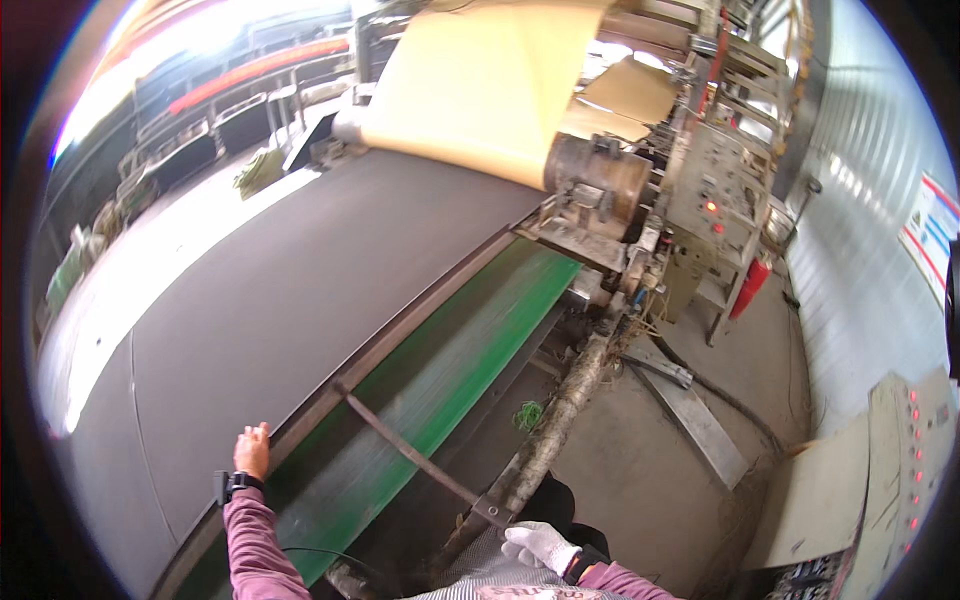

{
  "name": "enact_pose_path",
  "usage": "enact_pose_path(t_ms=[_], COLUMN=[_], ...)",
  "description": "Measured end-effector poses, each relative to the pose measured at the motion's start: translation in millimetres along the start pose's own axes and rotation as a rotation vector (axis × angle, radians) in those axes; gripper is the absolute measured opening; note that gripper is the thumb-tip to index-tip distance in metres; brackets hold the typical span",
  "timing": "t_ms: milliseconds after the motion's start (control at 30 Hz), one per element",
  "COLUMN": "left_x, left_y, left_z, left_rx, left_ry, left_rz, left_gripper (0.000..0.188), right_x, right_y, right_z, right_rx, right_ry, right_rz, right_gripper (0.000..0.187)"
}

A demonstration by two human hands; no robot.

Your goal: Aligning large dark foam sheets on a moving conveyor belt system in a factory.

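Observation:
My bare left hand (252,452) is open, fingers stretched forward over the near edge of a wide dark sheet or belt (330,270). It lies by the brown metal side rail (300,424); firm contact is hard to make out. At the lower middle, my right hand (541,546) wears a whitish glove. Its fingers are loosely bent and slightly apart, with nothing visible in them. Just beside those fingertips is the plate end of a rusty cross bar (425,462), which runs from the rail over a green belt (440,370).
A broad yellow-brown sheet (480,90) rises over a roller at the far end. Machinery with a motor-like cylinder (610,185) and a control panel (715,185) stands at the right. A worn pipe (570,400) runs near me. A cabinet with red lights (885,470) is at lower right.

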State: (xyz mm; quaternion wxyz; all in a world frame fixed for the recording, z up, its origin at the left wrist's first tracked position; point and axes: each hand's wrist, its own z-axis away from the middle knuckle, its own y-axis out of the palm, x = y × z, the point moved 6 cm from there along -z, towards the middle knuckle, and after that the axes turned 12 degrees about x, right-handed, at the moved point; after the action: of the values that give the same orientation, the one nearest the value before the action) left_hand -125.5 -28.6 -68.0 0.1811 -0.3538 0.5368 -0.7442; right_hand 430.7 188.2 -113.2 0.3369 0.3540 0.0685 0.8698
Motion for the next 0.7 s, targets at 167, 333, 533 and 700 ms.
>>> enact_pose_path(t_ms=[167, 333, 533, 700], left_x=[106, 58, -37, -93], left_y=[28, -16, -88, -113], left_z=[91, 83, 35, -18], left_rx=[-0.184, -0.256, -0.157, -0.148], left_ry=[-0.436, -0.327, -0.271, -0.157], left_rz=[0.627, 0.716, 0.587, 0.534], left_gripper=[0.038, 0.038, 0.037, 0.042], right_x=[2, 3, 3, 6], right_y=[1, 3, 3, 6], right_z=[0, -8, -7, -2], right_rx=[-0.038, -0.041, -0.076, -0.078], right_ry=[-0.012, 0.001, 0.036, 0.017], right_rz=[-0.002, 0.023, 0.034, 0.083], right_gripper=[0.023, 0.022, 0.026, 0.029])
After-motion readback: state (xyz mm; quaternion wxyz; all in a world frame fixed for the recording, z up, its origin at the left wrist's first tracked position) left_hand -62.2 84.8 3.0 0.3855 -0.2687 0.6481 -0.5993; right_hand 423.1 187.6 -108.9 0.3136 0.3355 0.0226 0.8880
